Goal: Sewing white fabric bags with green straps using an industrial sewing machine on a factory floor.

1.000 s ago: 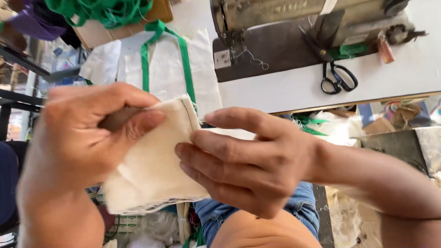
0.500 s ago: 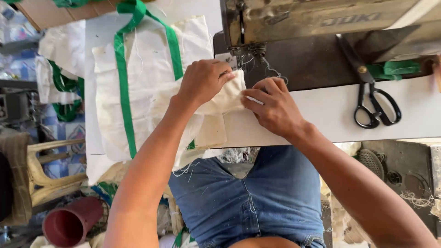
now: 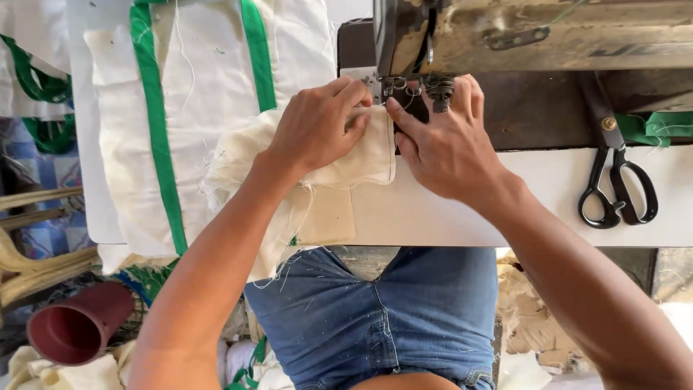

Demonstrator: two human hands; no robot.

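A folded piece of cream cloth [image 3: 361,162] lies on the white sewing table [image 3: 447,217], its far edge under the presser foot [image 3: 413,88] of an old sewing machine [image 3: 534,36]. My left hand [image 3: 317,126] pinches the cloth's top edge just left of the foot. My right hand [image 3: 444,141] rests flat on the cloth's right edge, forefinger pointing at the foot. More of the cloth hangs off the table edge toward my lap.
White fabric with green straps [image 3: 166,115] is piled at the left of the table. Black scissors [image 3: 617,180] lie at the right, beside green cloth scraps [image 3: 660,126]. A maroon cup [image 3: 76,325] and fabric scraps lie on the floor at lower left.
Both hands carried the cream cloth from in front of me down onto the table and up to the machine's foot. The view has closed in on the machine.
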